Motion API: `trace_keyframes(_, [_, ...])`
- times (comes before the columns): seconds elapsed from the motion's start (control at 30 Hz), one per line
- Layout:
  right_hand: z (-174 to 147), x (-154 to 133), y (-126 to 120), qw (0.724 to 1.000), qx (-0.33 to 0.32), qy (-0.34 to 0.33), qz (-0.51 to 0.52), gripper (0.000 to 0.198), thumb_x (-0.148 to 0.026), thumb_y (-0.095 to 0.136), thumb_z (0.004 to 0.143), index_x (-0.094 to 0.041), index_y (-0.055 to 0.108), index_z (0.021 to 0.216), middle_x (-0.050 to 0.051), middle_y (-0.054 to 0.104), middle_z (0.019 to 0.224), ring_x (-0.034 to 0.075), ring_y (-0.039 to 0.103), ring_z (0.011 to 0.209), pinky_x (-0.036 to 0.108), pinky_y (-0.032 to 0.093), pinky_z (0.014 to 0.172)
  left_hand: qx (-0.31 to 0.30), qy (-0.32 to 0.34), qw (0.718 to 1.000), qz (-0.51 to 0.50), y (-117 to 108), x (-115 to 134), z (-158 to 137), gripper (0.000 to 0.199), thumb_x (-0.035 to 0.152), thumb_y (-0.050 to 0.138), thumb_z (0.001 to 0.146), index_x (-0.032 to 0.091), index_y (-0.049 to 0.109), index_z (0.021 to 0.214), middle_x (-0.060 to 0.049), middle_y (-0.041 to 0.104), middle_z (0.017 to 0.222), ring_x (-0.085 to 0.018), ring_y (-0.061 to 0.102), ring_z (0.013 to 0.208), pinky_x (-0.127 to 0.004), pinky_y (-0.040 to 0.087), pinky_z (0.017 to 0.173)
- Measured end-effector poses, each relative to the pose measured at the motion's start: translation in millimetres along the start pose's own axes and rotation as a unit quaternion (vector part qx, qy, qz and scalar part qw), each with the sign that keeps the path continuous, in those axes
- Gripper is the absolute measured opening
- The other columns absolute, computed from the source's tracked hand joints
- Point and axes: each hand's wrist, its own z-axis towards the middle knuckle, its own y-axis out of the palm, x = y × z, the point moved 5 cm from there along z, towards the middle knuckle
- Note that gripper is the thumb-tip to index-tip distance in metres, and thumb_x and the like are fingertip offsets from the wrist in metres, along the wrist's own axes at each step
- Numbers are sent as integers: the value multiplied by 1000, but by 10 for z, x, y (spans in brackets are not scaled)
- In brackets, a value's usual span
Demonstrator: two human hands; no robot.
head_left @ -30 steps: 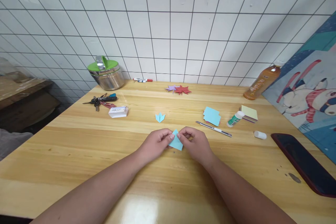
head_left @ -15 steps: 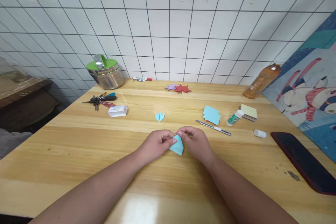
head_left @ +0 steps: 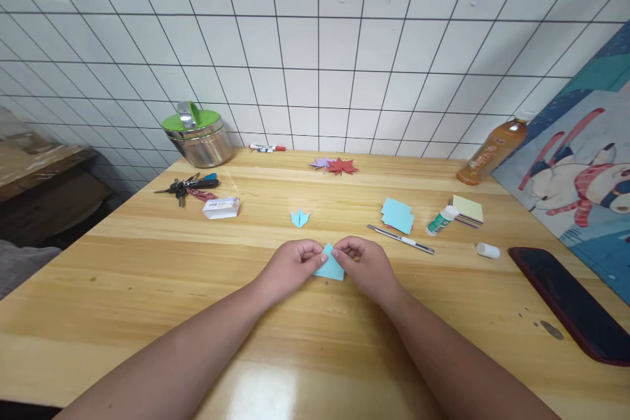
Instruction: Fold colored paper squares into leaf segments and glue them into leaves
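Between my hands is a small folded sheet of light blue paper (head_left: pixel 331 270), its peak pointing away from me and its straight edge towards me. My left hand (head_left: pixel 294 267) pinches its left side with thumb and fingers. The right side is pinched by my right hand (head_left: pixel 365 267), close to the peak. Fingers cover parts of both slanted edges. Just beyond my hands lies a folded light blue paper piece (head_left: pixel 300 218) with pointed tips. To the right are a stack of light blue paper sheets (head_left: pixel 397 216) and a slim craft knife (head_left: pixel 401 239).
A glue stick (head_left: pixel 441 220), its white cap (head_left: pixel 487 251), a pale notepaper stack (head_left: pixel 466 210) and a phone (head_left: pixel 571 305) lie right. Left are a small box (head_left: pixel 221 208), keys (head_left: pixel 189 185) and a steel pot (head_left: pixel 204 144). Paper stars (head_left: pixel 342 167), a marker (head_left: pixel 267 148) and a bottle (head_left: pixel 492 152) line the back.
The blue paper has turned slightly, so its near edge now lies more level and its peak shows between my fingers. My left hand has shifted slightly away from me.
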Motion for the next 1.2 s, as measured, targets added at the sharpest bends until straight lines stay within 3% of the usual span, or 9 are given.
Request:
trace_keyframes(0.1, [-5, -13, -10, 999, -6, -21, -26, 13, -27, 55, 76, -18, 62, 71, 0, 61, 65, 12, 55, 61, 22, 43, 56, -14, 35, 998, 55, 18, 42, -14, 30, 42, 50, 79, 16, 57, 67, 4, 45, 56, -9, 40, 52, -20, 33, 50])
trace_keyframes(0.3, [0, 26, 11, 999, -17, -37, -36, 15, -27, 50, 79, -19, 63, 76, 0, 63, 70, 12, 54, 63, 22, 41, 58, 19, 52, 992, 109, -31, 89, -15, 34, 41, 47, 80, 16, 54, 59, 5, 38, 51, -9, 35, 50, -20, 27, 49])
trace_keyframes(0.43, [-3, 23, 13, 1000, -18, -14, 16, 16, -30, 53, 78, -19, 63, 83, 1, 63, 75, 13, 56, 68, 24, 44, 61, 41, 35, 996, 66, -56, 91, -4, 31, 40, 52, 77, 15, 59, 61, 5, 42, 50, -9, 36, 50, -20, 28, 48])
trace_keyframes(0.53, [-22, 30, 35, 994, -48, 46, 89, 24, -33, 57, 74, -19, 59, 93, 2, 63, 80, 14, 58, 70, 25, 47, 60, 64, 31, 997, 13, -96, 103, -6, 28, 40, 54, 76, 15, 65, 70, 3, 53, 56, -10, 45, 54, -21, 35, 53])
trace_keyframes(0.63, [-45, 32, 70, 976, -98, 97, 166, 24, -27, 56, 71, -20, 57, 94, 2, 62, 84, 14, 57, 70, 24, 48, 58, 86, 38, 995, -25, -147, 103, -5, 26, 38, 57, 75, 15, 68, 75, 0, 62, 66, -14, 53, 64, -23, 41, 61])
trace_keyframes(0.73, [-41, 29, 68, 961, -114, 101, 231, 34, -18, 54, 65, -22, 56, 99, 3, 62, 93, 14, 58, 77, 24, 49, 59, 125, 21, 989, -74, -197, 48, 2, 25, 38, 64, 70, 15, 67, 81, -2, 67, 72, -16, 58, 67, -25, 44, 64])
trace_keyframes(0.9, [-23, 88, 58, 967, -94, 113, 209, 28, -24, 60, 67, -21, 60, 95, 3, 62, 89, 16, 59, 80, 24, 50, 59, 137, 1, 981, -140, -185, -27, 22, 27, 34, 70, 64, 15, 62, 81, -4, 68, 76, -16, 61, 68, -28, 48, 65])
trace_keyframes(1.2, [-21, 138, 68, 972, -72, 118, 192, 25, -38, 65, 67, -18, 60, 82, 2, 62, 75, 14, 59, 71, 24, 49, 56, 117, 12, 988, -96, -145, 6, 15, 22, 30, 69, 65, 14, 60, 77, -2, 65, 70, -14, 59, 64, -24, 46, 62])
